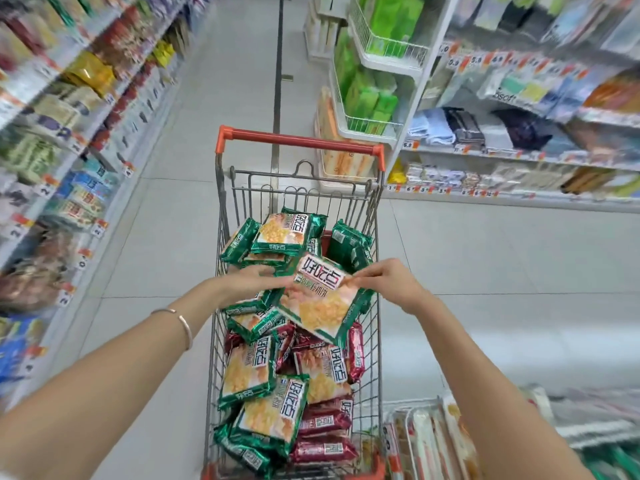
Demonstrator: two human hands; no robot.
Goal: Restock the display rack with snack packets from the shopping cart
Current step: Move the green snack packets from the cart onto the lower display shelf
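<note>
Snack packets, green and red foil [263, 372], fill wire shopping cart w/ orange handle [298, 140] on pale tiled aisle floor [166, 237] btwn stocked shelves [519, 157]; left hand [249, 282] and right hand [384, 282] both pinch one green packet [322, 306].

A wire metal shopping cart with an orange handle [300, 139] stands in the aisle, heaped with glossy green-edged snack packets [248, 373] and dark red ones [325, 420]; one green packet [320, 303] is lifted, tilted.

A shop aisle: stocked shelves [69, 109] with price tags at nine o'clock and at three o'clock [540, 133], a wire shopping cart [301, 181] at centre.
</note>
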